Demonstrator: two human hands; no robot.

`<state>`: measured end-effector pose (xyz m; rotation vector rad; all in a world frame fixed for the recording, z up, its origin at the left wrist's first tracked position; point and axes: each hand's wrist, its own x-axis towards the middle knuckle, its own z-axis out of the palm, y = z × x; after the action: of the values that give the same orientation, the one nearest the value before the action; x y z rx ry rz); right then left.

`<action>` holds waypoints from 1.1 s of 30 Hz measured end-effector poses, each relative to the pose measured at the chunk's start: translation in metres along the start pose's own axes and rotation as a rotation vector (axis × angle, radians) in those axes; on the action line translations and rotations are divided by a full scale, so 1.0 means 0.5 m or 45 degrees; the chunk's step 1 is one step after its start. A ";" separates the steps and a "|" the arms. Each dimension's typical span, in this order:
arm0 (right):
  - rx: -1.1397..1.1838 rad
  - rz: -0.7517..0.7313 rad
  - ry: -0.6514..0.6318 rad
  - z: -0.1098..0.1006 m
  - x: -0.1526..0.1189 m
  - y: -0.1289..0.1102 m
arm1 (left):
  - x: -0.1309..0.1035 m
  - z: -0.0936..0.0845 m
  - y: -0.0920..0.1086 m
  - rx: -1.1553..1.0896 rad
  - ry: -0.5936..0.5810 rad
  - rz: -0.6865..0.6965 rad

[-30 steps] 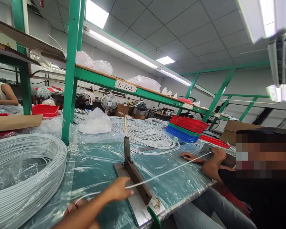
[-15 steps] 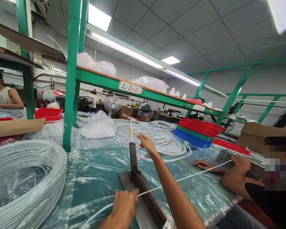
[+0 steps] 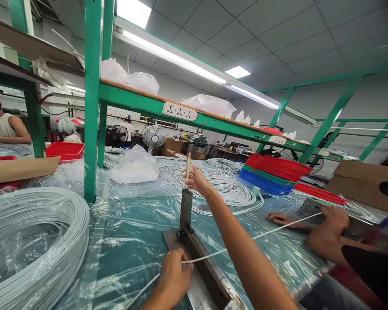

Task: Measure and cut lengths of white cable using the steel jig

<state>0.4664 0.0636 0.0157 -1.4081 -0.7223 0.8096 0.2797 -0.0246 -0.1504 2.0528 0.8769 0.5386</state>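
Head view. Far left: large coil of pale cable (image 3: 76,232) on the plastic-covered table. Right of it, left hand (image 3: 175,269) closed on a single white cable (image 3: 210,255), thumb and fingers pinching it just beside the dark bar (image 3: 210,273) of a lever tool. Lever (image 3: 186,209) stands upright; right hand (image 3: 198,180) has its fingers curled round the handle (image 3: 189,161), firmness of grip cannot be told. Cable crosses the bar, passes behind the right forearm, and runs on to a co-worker's hand (image 3: 335,217) at far right. Whether it touches the bar: unclear.

On handling, my judgement: hold the cable straight and square across the bar, pinch firmly so it cannot slide, and set left fingertips well clear of the lever's path. Steady, even pressure on the handle should serve better than a jerk.
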 end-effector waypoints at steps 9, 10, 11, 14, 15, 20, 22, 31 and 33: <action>0.331 0.034 0.132 -0.145 -0.246 -0.016 | 0.004 -0.030 0.032 0.310 -0.124 0.177; 0.337 0.072 0.127 -0.164 -0.276 -0.009 | 0.004 -0.030 0.033 0.326 -0.151 0.194; 0.323 0.117 0.105 -0.182 -0.304 -0.001 | 0.004 -0.028 0.035 0.344 -0.175 0.201; 0.215 0.233 -0.040 -0.220 -0.381 0.023 | 0.006 -0.017 0.038 0.370 -0.199 0.177; 0.180 0.260 -0.075 -0.228 -0.402 0.030 | 0.007 -0.012 0.038 0.362 -0.195 0.165; -0.017 0.358 -0.169 -0.252 -0.466 0.053 | 0.014 0.008 0.026 0.246 -0.107 0.107; -0.113 0.378 -0.206 -0.257 -0.477 0.057 | 0.016 0.014 0.021 0.202 -0.064 0.078; -0.600 0.446 -0.186 -0.240 -0.501 0.063 | 0.019 0.039 0.049 0.218 0.127 -0.094; -0.744 0.485 -0.194 -0.239 -0.505 0.067 | 0.021 0.040 0.055 0.226 0.124 -0.116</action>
<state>0.4247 -0.2132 -0.0137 -2.0681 -0.8622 1.0604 0.3101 -0.0389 -0.1388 2.1472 1.1049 0.5302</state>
